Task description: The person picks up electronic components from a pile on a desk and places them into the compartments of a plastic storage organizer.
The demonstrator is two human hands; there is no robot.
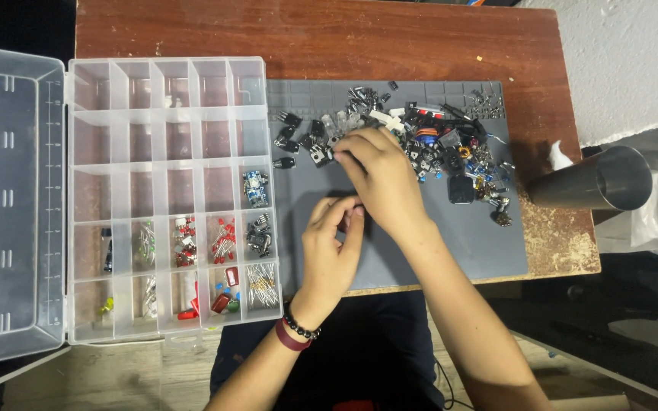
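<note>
At frame centre, on the grey mat (489, 251), the right hand (381, 173) reaches into the pile of electronic parts (428, 144) — fingers pinched narrow on a small piece. Below it, the left hand (330, 245) curls loosely; its hold cannot be told. Left — an open compartment box (169, 198) on the bench (306, 38).

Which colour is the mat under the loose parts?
Dark grey mat, seen in the head view.

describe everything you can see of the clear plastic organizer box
The clear plastic organizer box lies open and flat at the left end of the wooden table, its lid folded out to the left. Thin walls split it into a grid of compartments. The upper rows look almost empty; the lower rows hold small electronic parts, among them red and green ones, a blue board and wire-legged pieces. Its right edge meets the grey mat. Neither hand touches it.
</note>
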